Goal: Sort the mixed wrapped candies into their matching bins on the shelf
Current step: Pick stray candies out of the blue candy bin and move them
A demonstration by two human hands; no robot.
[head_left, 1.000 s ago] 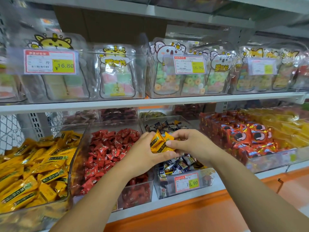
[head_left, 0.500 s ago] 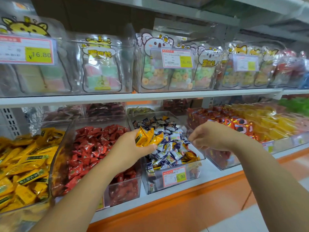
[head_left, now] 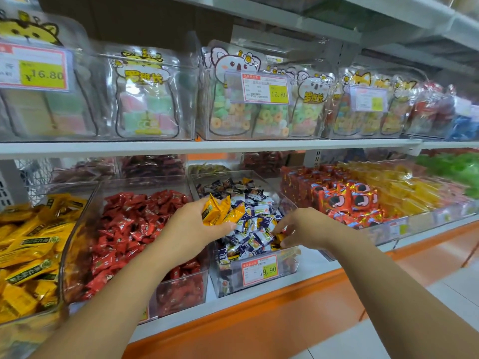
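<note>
Your left hand (head_left: 191,230) grips yellow candies (head_left: 216,210); your right hand (head_left: 304,226), now down in the blue-white candy bin (head_left: 290,266), pinches a stray yellow candy (head_left: 279,238).

Cartoon-printed bags of ring gummies (head_left: 228,120) and pastel marshmallows (head_left: 146,110) line the upper row behind yellow price tags (head_left: 265,88) reading 16.80.

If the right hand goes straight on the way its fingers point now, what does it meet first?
Probably the yellow candy just at the fingertips of the right hand, lying among the blue-and-white candies; whether they touch is unclear.
</note>
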